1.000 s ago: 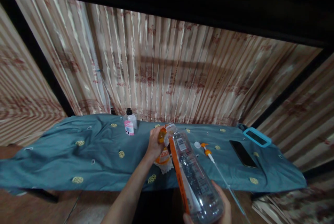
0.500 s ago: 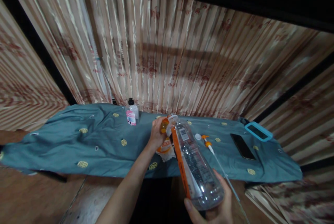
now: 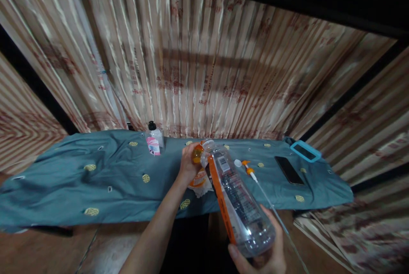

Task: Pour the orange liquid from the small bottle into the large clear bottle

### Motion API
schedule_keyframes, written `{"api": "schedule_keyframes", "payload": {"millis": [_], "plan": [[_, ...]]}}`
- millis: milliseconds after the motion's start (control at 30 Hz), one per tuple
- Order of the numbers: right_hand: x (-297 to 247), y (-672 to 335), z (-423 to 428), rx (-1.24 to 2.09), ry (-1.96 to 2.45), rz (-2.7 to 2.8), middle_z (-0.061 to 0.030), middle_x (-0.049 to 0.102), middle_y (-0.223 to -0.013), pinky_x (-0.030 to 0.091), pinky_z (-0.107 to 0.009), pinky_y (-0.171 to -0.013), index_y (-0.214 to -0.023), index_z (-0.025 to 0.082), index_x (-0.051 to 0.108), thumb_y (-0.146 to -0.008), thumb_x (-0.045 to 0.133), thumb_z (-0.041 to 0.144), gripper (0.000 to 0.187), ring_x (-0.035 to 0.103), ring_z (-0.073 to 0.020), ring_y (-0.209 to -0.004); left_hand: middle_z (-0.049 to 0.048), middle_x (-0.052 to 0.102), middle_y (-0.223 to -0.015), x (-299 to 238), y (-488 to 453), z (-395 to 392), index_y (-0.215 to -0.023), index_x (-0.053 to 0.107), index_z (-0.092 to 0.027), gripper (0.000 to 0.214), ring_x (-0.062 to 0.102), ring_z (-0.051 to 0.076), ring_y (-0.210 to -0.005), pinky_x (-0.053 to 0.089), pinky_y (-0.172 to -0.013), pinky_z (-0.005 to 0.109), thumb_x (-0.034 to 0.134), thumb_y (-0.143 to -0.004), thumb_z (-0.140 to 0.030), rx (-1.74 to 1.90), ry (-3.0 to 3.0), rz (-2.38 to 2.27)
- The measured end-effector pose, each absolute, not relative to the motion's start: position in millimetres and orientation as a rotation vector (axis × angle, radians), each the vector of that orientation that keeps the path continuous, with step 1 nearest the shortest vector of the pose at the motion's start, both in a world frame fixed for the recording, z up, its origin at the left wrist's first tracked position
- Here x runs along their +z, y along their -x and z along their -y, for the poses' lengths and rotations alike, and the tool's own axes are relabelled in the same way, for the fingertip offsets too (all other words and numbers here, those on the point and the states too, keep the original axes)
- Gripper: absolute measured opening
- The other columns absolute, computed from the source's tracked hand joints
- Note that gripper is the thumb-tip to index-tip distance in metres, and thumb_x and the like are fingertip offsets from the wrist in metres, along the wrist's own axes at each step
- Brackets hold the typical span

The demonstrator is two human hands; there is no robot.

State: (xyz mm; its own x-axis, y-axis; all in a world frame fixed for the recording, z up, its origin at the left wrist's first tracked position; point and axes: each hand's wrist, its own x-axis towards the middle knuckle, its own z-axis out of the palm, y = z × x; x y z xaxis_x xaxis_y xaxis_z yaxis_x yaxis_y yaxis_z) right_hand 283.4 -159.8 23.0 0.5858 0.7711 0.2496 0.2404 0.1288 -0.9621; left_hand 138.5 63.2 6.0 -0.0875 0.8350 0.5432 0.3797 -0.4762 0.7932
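Observation:
My right hand (image 3: 265, 248) is wrapped round the base of a large clear plastic bottle (image 3: 239, 197) with an orange and black label. The bottle is tilted, its base toward me and its mouth pointing up and left. My left hand (image 3: 188, 161) is closed round an amber translucent container (image 3: 197, 153) at that mouth; whether the two touch, I cannot tell. Below the left hand shows an orange and white printed piece (image 3: 201, 182), partly hidden by the large bottle. An orange pump head (image 3: 249, 171) with a long thin tube lies right of the bottle, beside a white round cap (image 3: 237, 163).
A clear bottle with black cap and pink label (image 3: 154, 139) stands at the back left of the cloth-covered table (image 3: 124, 171). To the right lie a black phone (image 3: 289, 170) and a light-blue framed object (image 3: 306, 151). Striped curtains (image 3: 191, 73) hang behind.
The view has shifted slightly, so the table items sit further left. Both hands keep their hold, with the large bottle still tilted at the amber container.

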Motion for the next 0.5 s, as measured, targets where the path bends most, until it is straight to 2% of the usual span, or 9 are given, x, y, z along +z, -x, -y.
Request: {"api": "schedule_keyframes", "payload": {"millis": [333, 500], "plan": [[28, -283, 160, 0.484, 1.408, 0.928, -0.0129, 0.054, -0.135, 0.049, -0.038, -0.097, -0.136, 0.020, 0.043, -0.065, 0.079, 0.043, 0.082, 0.057, -0.0319, -0.123, 0.0042, 0.072, -0.105, 7, -138, -63, -0.107, 0.065, -0.024, 0.044, 0.063, 0.026, -0.101, 0.051, -0.093, 0.043, 0.075, -0.065, -0.016, 1.609, -1.798, -1.305], [38, -279, 161, 0.536, 1.414, 0.890, -0.0114, 0.052, -0.136, 0.047, -0.035, -0.096, -0.135, 0.022, 0.043, -0.064, 0.080, 0.044, 0.084, 0.056, -0.0286, -0.120, 0.0050, 0.071, -0.105, 6, -140, -63, -0.109, 0.064, -0.022, 0.044, 0.062, 0.026, -0.103, 0.051, -0.093, 0.042, 0.074, -0.067, -0.016, 1.608, -1.783, -1.328]]}}
